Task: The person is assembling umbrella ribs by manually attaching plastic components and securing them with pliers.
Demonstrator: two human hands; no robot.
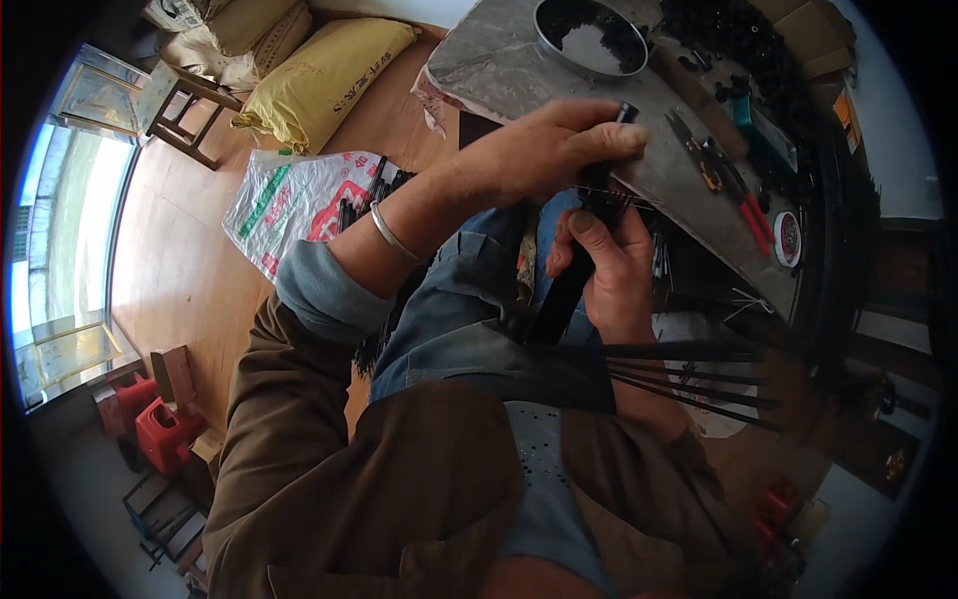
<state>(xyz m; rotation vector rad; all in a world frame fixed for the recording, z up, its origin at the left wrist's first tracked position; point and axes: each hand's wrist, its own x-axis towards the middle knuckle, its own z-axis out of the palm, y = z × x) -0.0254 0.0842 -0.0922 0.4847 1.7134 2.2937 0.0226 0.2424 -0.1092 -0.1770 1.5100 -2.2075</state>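
My left hand (559, 150) is closed around the upper end of a dark shaft with a shiny tip (627, 112), thumb pressed near that tip. Just below, my right hand (611, 258) grips the same long black piece (564, 304), which looks like an umbrella frame and slants down over my lap. Thin dark ribs (689, 379) fan out to the right past my right forearm. Between the two hands, a thin notched or twisted strand (604, 193) crosses. What lies inside each grip is mostly hidden.
A grey-topped table (489, 60) bears a metal bowl (591, 38) of black parts, red-handled pliers (738, 200) and a round tin (786, 238). To the left are a yellow sack (324, 75), a wooden stool (185, 105) and black rods (349, 215) on a white sack (289, 200).
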